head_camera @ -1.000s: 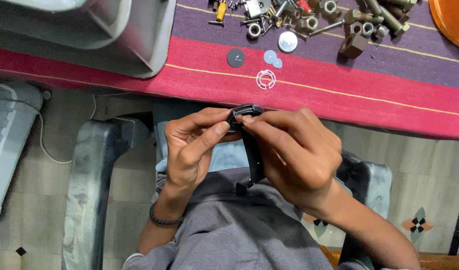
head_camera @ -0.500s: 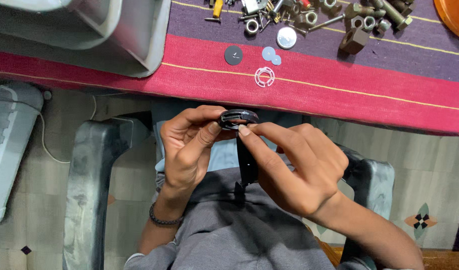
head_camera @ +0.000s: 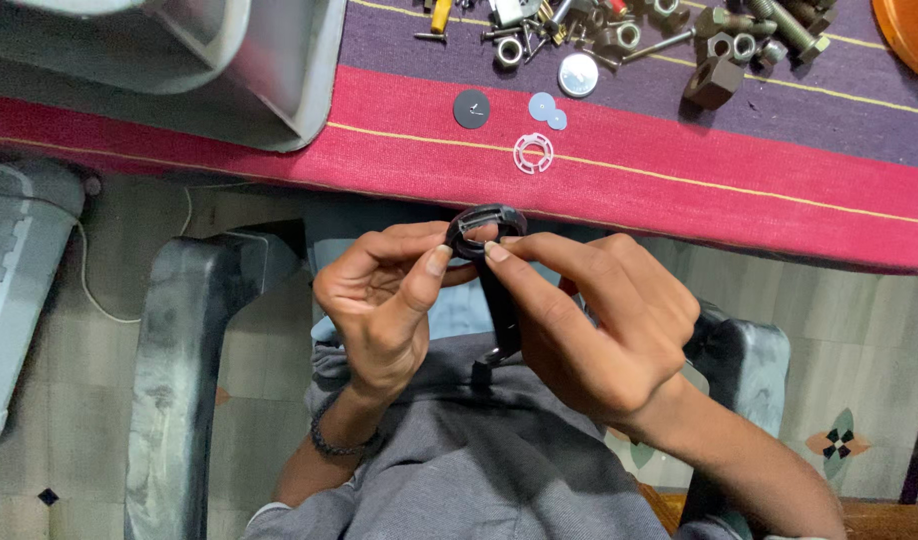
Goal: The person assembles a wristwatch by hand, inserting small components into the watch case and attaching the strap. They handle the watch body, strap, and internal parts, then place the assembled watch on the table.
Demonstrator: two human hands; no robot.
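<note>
Watch case [head_camera: 484, 232], black and round with a strap hanging below, is being held just off the bench's near edge, over the lap. Left hand [head_camera: 384, 300] is gripping its left side, thumb and forefinger closed on the rim. Right hand [head_camera: 589, 320] is pinching the right side, fingertips meeting the left thumb. On the bench [head_camera: 729, 190], near that edge, a white ring [head_camera: 533, 153], a dark disc [head_camera: 471, 108] and two pale discs [head_camera: 547, 108] are lying apart. Nuts and bolts [head_camera: 719, 50] are crowding the far edge. A grey tray [head_camera: 279, 70] is sitting at the left.
</note>
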